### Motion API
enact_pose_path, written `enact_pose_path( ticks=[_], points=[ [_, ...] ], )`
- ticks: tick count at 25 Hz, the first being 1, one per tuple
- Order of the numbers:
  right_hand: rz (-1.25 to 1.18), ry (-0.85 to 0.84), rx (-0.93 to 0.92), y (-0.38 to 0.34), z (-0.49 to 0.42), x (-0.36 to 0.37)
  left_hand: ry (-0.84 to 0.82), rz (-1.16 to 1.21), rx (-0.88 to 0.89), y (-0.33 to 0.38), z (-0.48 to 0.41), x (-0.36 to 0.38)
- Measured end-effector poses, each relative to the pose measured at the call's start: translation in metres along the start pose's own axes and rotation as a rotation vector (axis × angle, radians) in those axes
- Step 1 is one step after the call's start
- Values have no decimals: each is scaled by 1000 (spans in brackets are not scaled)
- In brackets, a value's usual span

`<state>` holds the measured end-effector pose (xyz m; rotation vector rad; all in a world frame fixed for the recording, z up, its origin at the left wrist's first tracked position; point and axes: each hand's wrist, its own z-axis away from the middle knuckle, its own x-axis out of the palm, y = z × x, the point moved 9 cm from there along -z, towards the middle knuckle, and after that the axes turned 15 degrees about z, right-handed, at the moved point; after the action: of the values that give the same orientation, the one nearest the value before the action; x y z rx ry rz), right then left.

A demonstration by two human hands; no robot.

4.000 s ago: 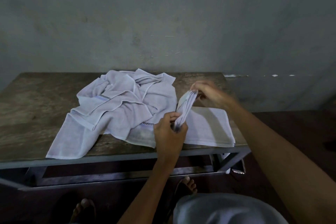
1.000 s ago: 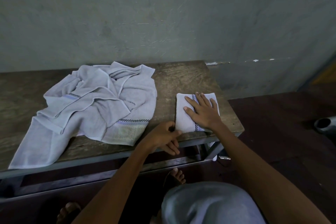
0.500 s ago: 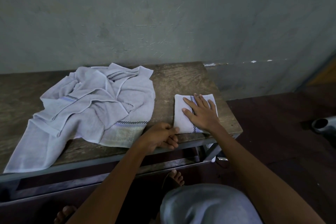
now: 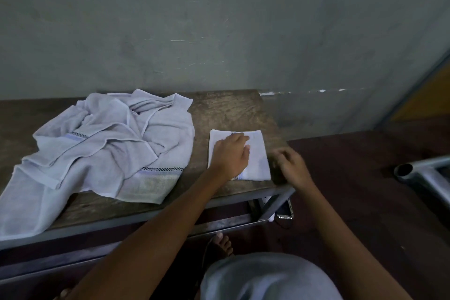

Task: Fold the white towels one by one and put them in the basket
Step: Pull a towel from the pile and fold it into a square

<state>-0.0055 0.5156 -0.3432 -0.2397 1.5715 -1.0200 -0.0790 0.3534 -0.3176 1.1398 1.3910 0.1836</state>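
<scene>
The folded towel [image 4: 258, 153] is lying near the surface's [image 4: 231, 109] right front corner, the left hand [image 4: 230, 153] pressing it with flat, straight fingers [image 4: 241, 139]. The right hand [image 4: 291, 165] is hovering just beside it, fingers too blurred to tell.

Table top [image 4: 231, 109]: worn, matt wood. Table frame [image 4: 238, 198]: dull grey metal. Folded towel [image 4: 258, 153] and towel heap [image 4: 109, 143] at 9 o'clock: matt woven cloth.
</scene>
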Motion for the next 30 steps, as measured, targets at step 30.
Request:
enact_pose_path(
  ticks=[30],
  points=[
    [9, -381, -8, 19, 14, 38, -99, -135, -61, -32, -35, 44]
  ],
)
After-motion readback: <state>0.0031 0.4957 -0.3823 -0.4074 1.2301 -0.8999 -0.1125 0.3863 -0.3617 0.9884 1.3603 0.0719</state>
